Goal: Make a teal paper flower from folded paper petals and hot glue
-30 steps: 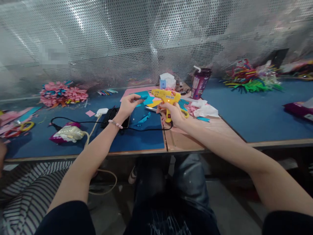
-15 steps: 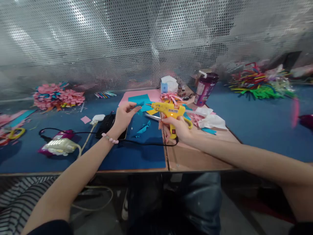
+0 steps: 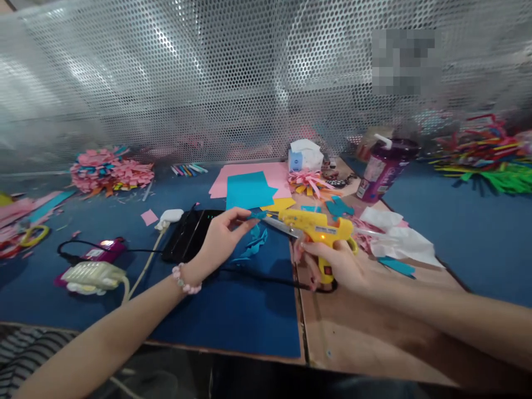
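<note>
My right hand (image 3: 336, 263) is closed round the handle of a yellow hot glue gun (image 3: 316, 224), whose small orange light glows. The gun's nozzle points left, right at a small blue paper piece (image 3: 258, 215). Thumb and fingers of my left hand (image 3: 222, 235) pinch that piece. Whether the nozzle touches it, I cannot tell. Below lie crumpled blue paper strips (image 3: 254, 244) on the blue table top. Behind the gun, the blades of scissors (image 3: 282, 226) show, their yellow handle partly hidden. The gun's black cord runs left beneath my hands.
Blue sheets (image 3: 249, 188) lie over pink sheets (image 3: 222, 180). A black device (image 3: 187, 235), a white adapter (image 3: 171, 216) and a power strip (image 3: 93, 275) are at left. A tissue pack (image 3: 305, 156), a purple cup (image 3: 384, 169) and crumpled tissue (image 3: 399, 238) stand or lie at right.
The view has tilted and come closer to the table. My left hand's pinched blue piece and the glue gun's nozzle are now nearer each other.
</note>
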{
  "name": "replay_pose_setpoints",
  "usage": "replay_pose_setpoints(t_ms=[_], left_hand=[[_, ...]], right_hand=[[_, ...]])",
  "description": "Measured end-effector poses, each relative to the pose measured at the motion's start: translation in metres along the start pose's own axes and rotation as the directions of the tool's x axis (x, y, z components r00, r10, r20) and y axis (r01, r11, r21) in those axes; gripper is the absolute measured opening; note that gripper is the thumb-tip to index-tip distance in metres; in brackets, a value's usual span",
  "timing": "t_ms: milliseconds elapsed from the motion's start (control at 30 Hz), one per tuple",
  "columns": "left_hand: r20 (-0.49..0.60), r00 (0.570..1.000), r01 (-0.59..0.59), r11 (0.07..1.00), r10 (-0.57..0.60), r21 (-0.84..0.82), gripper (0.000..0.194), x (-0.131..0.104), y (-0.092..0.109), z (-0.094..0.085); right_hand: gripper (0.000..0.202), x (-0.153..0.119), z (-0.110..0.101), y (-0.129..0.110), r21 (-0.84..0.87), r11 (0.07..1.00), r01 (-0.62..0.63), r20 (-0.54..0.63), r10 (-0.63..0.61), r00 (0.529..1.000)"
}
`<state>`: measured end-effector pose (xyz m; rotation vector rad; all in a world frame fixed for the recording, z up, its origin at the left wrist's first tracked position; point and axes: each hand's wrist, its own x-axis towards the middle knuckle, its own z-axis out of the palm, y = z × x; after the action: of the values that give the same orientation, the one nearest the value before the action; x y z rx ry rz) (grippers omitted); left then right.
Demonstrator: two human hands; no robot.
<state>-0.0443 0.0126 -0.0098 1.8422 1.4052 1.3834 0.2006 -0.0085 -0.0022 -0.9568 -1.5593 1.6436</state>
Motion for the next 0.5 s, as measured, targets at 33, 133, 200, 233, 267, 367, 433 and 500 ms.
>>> replay_pose_setpoints(t_ms=[33,133,200,233,267,367,433,500], left_hand=[[0.013,1.000,0.028,1.000,-0.028,-0.004,0.021,-0.005,0.002,0.001],[-0.004,0.997,0.081,0.997,-0.081,-0.008,0.018,-0.015,0.010,0.002],[-0.004,0.996,0.087,0.996,-0.087,0.010,0.016,-0.019,0.015,0.001],[0.003,0.997,0.083,0.996,-0.083,0.017,0.015,-0.020,0.016,0.000],[0.007,0.997,0.075,0.997,-0.075,0.025,0.014,-0.022,0.018,-0.001],[0.029,0.999,0.042,0.998,-0.043,0.037,0.009,-0.025,0.020,-0.003],[0.055,0.998,0.017,0.999,-0.019,0.034,0.006,-0.026,0.021,-0.004],[0.071,0.997,-0.002,1.000,0.000,0.025,0.005,-0.027,0.022,-0.004]], right_hand=[[0.028,-0.002,-0.001,0.001,-0.010,0.999,-0.032,0.000,0.032,0.999],[0.028,-0.008,-0.004,0.005,-0.069,0.994,-0.090,0.010,0.091,0.996],[0.030,-0.010,-0.005,0.007,-0.103,0.986,-0.128,0.012,0.129,0.992],[0.031,-0.011,-0.005,0.007,-0.112,0.983,-0.149,0.009,0.151,0.989],[0.032,-0.011,-0.005,0.007,-0.113,0.979,-0.166,0.012,0.169,0.986],[0.034,-0.012,-0.005,0.007,-0.119,0.972,-0.204,0.003,0.206,0.979],[0.036,-0.013,-0.005,0.009,-0.146,0.963,-0.226,0.001,0.229,0.973],[0.039,-0.014,-0.006,0.012,-0.186,0.954,-0.237,0.003,0.242,0.970]])
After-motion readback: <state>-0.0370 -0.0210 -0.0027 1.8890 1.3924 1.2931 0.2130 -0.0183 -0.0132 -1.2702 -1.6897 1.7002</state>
